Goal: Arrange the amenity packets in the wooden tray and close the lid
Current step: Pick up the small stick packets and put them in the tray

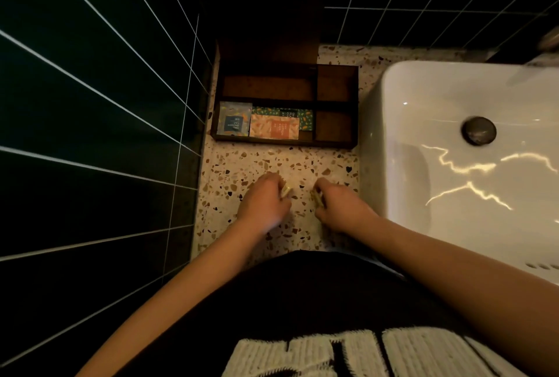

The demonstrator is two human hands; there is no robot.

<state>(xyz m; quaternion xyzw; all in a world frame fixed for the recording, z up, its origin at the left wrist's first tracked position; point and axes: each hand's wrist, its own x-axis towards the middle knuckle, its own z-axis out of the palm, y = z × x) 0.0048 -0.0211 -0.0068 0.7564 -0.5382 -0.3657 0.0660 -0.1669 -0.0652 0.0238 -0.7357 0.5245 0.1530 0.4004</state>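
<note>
A dark wooden tray with several compartments sits on the terrazzo counter by the wall, its lid standing upright behind it. In its front left compartment lie a grey-blue packet, an orange packet and a green packet partly under the orange one. Nearer to me, my left hand is closed on a small pale packet, and my right hand is closed on another small pale packet. Both hands rest low over the counter, a little apart.
A white sink basin with a round drain fills the right side, close to the tray's right end. Dark tiled walls close in the left and back. The terrazzo counter is narrow.
</note>
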